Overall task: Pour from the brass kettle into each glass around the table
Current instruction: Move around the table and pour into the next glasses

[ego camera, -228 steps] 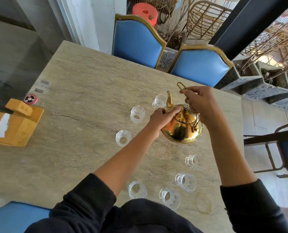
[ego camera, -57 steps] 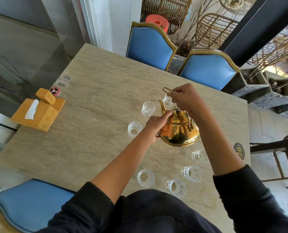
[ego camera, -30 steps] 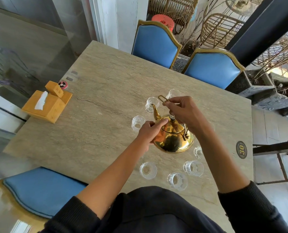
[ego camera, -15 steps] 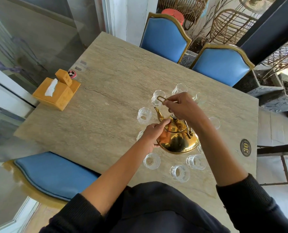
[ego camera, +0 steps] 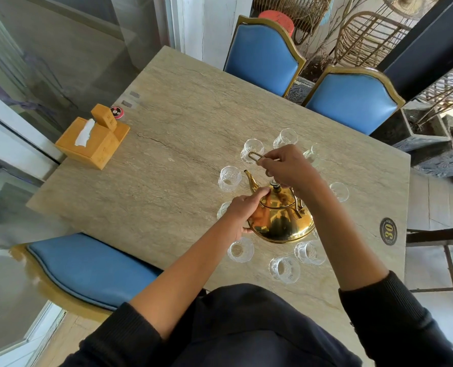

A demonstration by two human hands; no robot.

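Observation:
The brass kettle (ego camera: 281, 221) hangs above the stone table (ego camera: 183, 144), ringed by several small clear glasses. My right hand (ego camera: 286, 168) grips its wire handle from above. My left hand (ego camera: 243, 210) rests against the kettle's left side, a fingertip by the lid. The spout points up-left toward one glass (ego camera: 229, 178). More glasses stand beyond it (ego camera: 251, 149) and near me (ego camera: 240, 250). One glass is partly hidden under my left hand. I see no liquid stream.
A wooden tissue box (ego camera: 93, 140) and a small round red call button (ego camera: 116, 112) sit at the table's left end. Blue chairs stand at the far side (ego camera: 262, 56) and at the near left (ego camera: 87, 266). A round "30" tag (ego camera: 388, 231) marks the right edge.
The view has shifted so the table sits more to the right. The kettle has swung from the far glasses round toward the left-side glasses, both hands keeping their hold.

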